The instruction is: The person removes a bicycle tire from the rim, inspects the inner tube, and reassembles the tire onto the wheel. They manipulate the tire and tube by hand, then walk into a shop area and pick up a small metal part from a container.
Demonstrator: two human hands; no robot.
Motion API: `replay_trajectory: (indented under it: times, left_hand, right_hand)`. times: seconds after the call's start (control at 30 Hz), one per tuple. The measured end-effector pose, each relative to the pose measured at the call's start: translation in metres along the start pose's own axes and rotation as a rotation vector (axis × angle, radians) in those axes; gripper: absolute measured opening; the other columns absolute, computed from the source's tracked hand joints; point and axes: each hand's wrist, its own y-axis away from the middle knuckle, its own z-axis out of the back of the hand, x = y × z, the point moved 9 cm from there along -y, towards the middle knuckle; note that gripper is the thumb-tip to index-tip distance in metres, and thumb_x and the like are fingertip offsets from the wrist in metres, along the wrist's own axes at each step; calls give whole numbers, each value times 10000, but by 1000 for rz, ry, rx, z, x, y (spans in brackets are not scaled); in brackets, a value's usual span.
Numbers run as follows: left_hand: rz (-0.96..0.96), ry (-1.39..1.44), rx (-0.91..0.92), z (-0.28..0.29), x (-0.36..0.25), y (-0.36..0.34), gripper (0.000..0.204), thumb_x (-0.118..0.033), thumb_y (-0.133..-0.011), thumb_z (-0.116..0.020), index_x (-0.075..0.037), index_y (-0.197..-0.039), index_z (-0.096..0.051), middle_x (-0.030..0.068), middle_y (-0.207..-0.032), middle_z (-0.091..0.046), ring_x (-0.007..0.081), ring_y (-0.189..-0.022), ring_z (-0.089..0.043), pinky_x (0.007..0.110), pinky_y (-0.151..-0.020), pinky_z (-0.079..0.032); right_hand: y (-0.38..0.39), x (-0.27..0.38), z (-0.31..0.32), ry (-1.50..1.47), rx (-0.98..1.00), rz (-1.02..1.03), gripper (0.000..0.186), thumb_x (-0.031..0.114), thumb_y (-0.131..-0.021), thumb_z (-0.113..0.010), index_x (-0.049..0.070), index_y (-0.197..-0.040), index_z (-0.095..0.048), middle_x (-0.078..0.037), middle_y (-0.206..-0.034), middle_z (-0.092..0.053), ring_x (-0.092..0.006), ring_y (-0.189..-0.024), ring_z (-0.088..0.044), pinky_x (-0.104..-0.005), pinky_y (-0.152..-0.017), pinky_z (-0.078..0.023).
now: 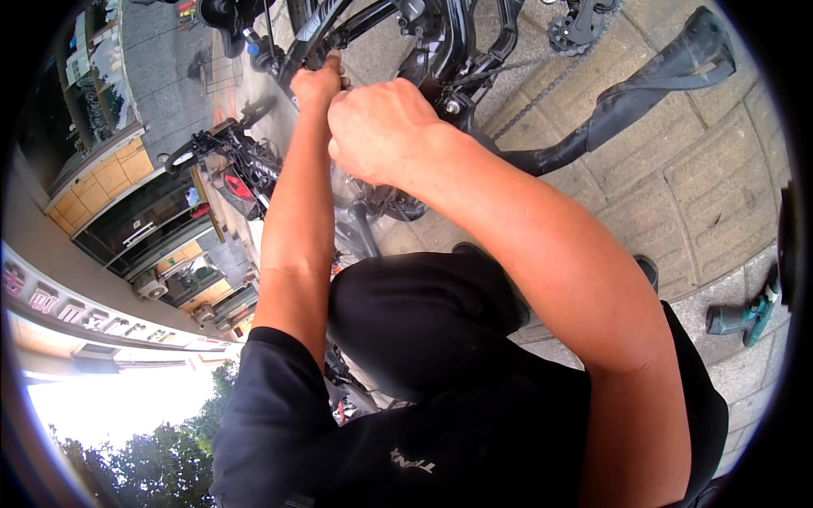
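A black bicycle frame [457, 42] fills the top middle of the head view, with both my hands close against it. My left hand [318, 83] reaches farther in, its fingers curled at the frame's dark parts; what they grip is hidden. Nearer to me, my right hand [381, 127] is closed in a fist with its back up. Whatever lies in that fist is covered by the hand itself. To the right of it, a chain [542, 95] runs down from a rear derailleur [569, 35].
A long black curved part [644, 97] lies over the paving stones on the right. Farther right rests a green and black cordless power tool [745, 317]. More parked bicycles [233, 165] stand on the left, before shopfronts. My bent knee [423, 313] is below my hands.
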Motion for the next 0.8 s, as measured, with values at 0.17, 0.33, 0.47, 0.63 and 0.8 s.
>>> replay_trajectory:
  times: [0.17, 0.33, 0.47, 0.63, 0.8]
  left_hand:
    - [-1, 33, -5, -1, 4, -2, 302, -197, -923, -764, 38, -767, -654, 137, -645, -663, 214, -492, -619, 376, -461, -507]
    - [32, 13, -9, -2, 6, 1, 317, -253, -931, -774, -15, -756, -659, 74, -674, -660, 177, -539, -618, 352, -509, -493]
    - [33, 11, -1, -2, 5, 2, 309, -235, -927, -772, 4, -771, -653, 91, -667, -662, 189, -524, -620, 360, -492, -499]
    - [2, -16, 17, -1, 5, -5, 300, -198, -921, -769, 49, -810, -641, 130, -674, -674, 215, -515, -643, 376, -470, -529]
    - [13, -26, 4, -1, 7, -5, 331, -262, -928, -770, 2, -761, -663, 98, -667, -672, 193, -533, -630, 360, -506, -508]
  right_hand:
    - [2, 1, 0, -3, -1, 24, 232, 175, -869, -589, -21, -920, -702, -188, -872, -757, -323, -852, -753, -442, -810, -583]
    - [0, -1, -1, -12, -33, 7, 231, 162, -860, -582, -23, -923, -704, -193, -873, -756, -328, -857, -753, -443, -815, -582]
    - [2, -1, 0, -15, -42, 4, 233, 162, -857, -581, -24, -923, -705, -194, -876, -756, -326, -862, -753, -443, -817, -582]
    - [2, 0, 1, -8, -27, 12, 229, 162, -854, -584, -22, -912, -707, -193, -870, -757, -325, -853, -755, -440, -811, -584]
    - [1, 0, 2, -5, -36, 2, 221, 160, -852, -587, -14, -886, -717, -189, -856, -756, -324, -833, -755, -441, -803, -587]
